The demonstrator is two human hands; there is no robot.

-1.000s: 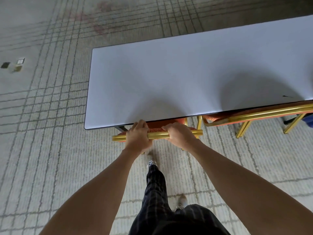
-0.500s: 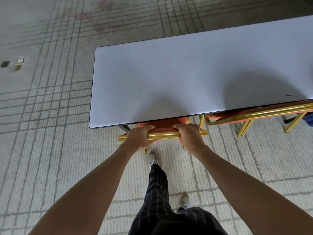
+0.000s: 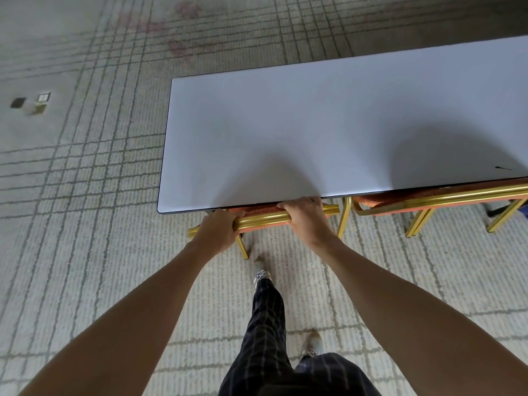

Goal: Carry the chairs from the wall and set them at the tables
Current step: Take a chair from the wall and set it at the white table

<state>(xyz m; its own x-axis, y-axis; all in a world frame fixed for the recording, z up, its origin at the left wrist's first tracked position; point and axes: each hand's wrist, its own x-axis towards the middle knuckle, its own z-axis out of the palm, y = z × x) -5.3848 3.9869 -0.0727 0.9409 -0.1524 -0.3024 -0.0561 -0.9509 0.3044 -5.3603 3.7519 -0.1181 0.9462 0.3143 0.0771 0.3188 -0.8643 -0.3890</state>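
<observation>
Both my hands grip the chair's gold top rail at the table's near edge.

At the upper left of the frame I see two small floor plates (image 3: 43, 97) set in the lined carpet (image 3: 85, 252). Just left of centre, my left hand (image 3: 218, 231) has its fingers curled over the rail near its left end. The chair (image 3: 263, 218) sits right under my hands, its rail running between them and its orange seat tucked beneath the near left corner of the white table (image 3: 314, 124). My right hand (image 3: 307, 217) wraps the rail further right, knuckles up against the table edge. At the right of the frame a second chair (image 3: 443, 195) stands just beside the first, also pushed under the table.
</observation>
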